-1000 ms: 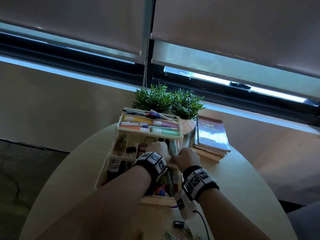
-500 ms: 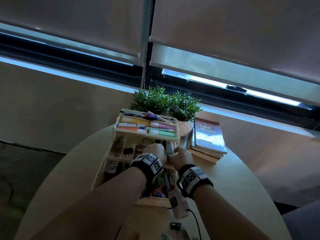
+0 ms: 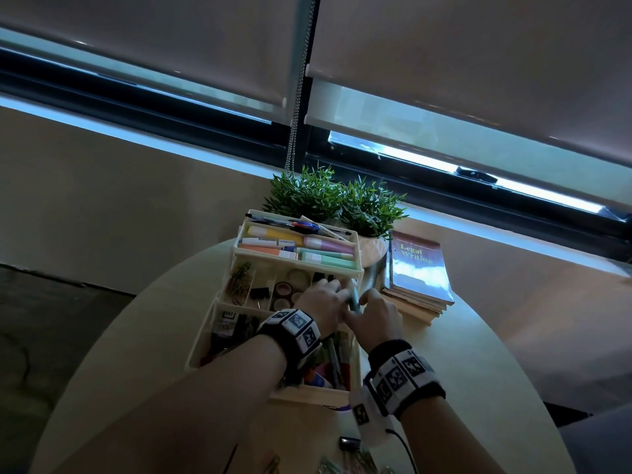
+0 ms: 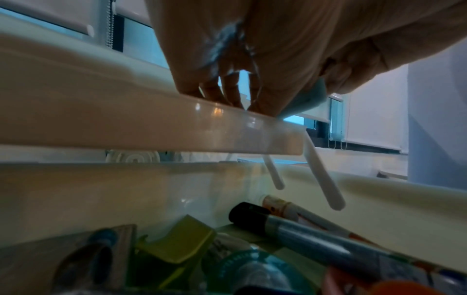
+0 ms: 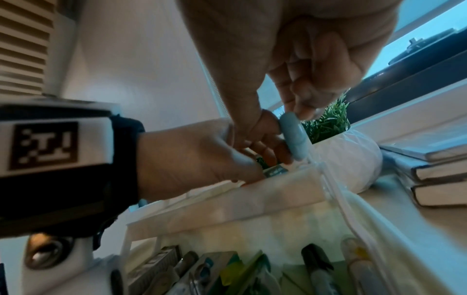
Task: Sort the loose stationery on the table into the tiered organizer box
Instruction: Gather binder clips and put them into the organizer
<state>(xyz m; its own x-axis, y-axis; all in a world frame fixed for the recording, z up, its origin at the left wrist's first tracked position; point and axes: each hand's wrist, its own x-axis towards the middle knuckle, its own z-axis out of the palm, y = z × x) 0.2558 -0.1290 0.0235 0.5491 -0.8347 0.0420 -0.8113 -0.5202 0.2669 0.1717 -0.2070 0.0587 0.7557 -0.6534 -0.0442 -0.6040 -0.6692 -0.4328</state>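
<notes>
The cream tiered organizer box (image 3: pixel 201 340) stands fanned open on the round table (image 3: pixel 478 354), its three trays stepping up away from the person. Both hands meet at the right end of the middle tray (image 4: pixel 151 119). Between them is a pale blue oblong item (image 3: pixel 353 297) (a small stapler or something like it; I cannot make it out), standing nearly upright over that end of the tray. The right hand (image 3: pixel 374 314) has it pinched near the top between thumb and bent fingers (image 5: pixel 305 99). The left hand (image 3: pixel 319 304) is curled, with its fingertips (image 4: pixel 212 97) down on the tray's front rim and one finger laid against the blue item's side. Whether it truly grips the thing I cannot tell.

In the top tray lie pastel highlighters (image 3: pixel 273 231) with pens (image 3: pixel 290 223) behind them. The middle tray holds coloured paper clips (image 3: pixel 239 283) in its left cell, a black binder clip (image 3: pixel 259 293) next along, then tape rolls (image 3: pixel 283 289). The bottom tray, beneath the wrists, is crowded, with a black-capped marker (image 4: pixel 303 233) and a green piece (image 4: pixel 182 237) among the rest.

Behind the box are two potted plants (image 3: pixel 307 193). To its right is a stack of books (image 3: pixel 419 268), the top one titled "Legal Writing". At the table's near edge a black clip (image 3: pixel 349 443) and a few loose clips (image 3: pixel 328 468) lie outside the box.
</notes>
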